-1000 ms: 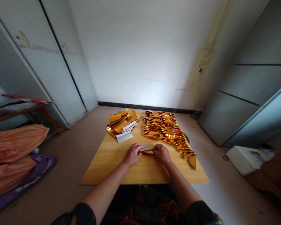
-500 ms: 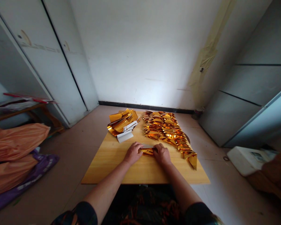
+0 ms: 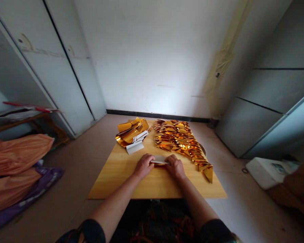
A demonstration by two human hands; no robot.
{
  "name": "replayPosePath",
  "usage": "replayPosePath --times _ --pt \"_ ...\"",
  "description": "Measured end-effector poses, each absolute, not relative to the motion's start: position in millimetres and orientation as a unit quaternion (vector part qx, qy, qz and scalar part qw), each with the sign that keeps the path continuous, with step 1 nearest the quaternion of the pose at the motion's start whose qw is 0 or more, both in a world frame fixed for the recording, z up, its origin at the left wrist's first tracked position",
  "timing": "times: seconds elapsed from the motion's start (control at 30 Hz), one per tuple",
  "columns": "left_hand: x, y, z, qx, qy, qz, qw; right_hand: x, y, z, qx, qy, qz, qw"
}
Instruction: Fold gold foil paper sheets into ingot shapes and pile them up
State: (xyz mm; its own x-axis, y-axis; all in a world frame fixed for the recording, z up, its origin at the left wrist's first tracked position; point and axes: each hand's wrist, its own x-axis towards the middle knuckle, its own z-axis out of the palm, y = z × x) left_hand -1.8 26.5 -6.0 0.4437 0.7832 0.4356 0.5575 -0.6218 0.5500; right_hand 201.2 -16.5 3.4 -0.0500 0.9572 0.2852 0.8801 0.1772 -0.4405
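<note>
Between my two hands lies a sheet of gold foil paper (image 3: pixel 159 160), its white back facing up and a gold strip showing along the near edge. My left hand (image 3: pixel 144 166) grips its left end, fingers closed. At the right end, my right hand (image 3: pixel 175 166) is closed on the same sheet. Both hands rest low over the wooden board (image 3: pixel 111 185). Beyond my left hand is a loose pile of gold paper sheets (image 3: pixel 133 133), some with white backs showing. Rows of folded gold paper pieces (image 3: pixel 176 135) stand beyond my right hand.
The board stands near a white wall (image 3: pixel 152 67) with a dark skirting. A grey cabinet (image 3: pixel 66 67) is on the left, with orange cloth or bags (image 3: pixel 17 152) nearby. To the right are a grey fridge-like unit (image 3: pixel 266 101) and a white box (image 3: pixel 268 172).
The sheet between my hands has turned: mostly gold showed before, and now its white back shows with only a thin gold strip. My hands have barely shifted.
</note>
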Motion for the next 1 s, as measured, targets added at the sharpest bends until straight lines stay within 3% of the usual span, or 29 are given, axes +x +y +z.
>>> replayPosePath --times 0.4,0.77,1.0 --pt "-3.7 23.3 -7.5 0.849 0.383 0.333 0.146 201.7 -25.4 12.6 -0.599 -0.778 0.018 0.189" --pt "-0.3 28.2 -15.2 0.849 0.397 0.323 0.129 205.6 -16.1 15.8 -0.635 -0.736 0.125 0.201" --pt "-2.7 25.4 -11.5 0.848 0.392 0.330 0.136 204.2 -16.1 14.7 -0.629 -0.745 0.109 0.192"
